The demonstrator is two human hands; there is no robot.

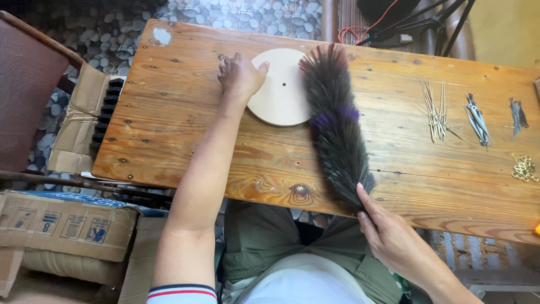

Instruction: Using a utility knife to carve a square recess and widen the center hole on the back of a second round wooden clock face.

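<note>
Feather brush (336,126) lies on tabletop (169,112), long axis 12 to 5 o'clock, tip overlapping wooden disc (281,87). Your right hand (388,233) pinches its base at 5 o'clock. Your left hand (241,76), fingers pressed together, flat on the disc's 9 o'clock edge. 2 pin bundles (436,110) at 3 o'clock.

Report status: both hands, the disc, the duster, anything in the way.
Left hand flat on round wooden disc. Right hand holds dark feather duster, feathers lying across disc's right edge. Metal pins and brass rings far right, clear.
</note>
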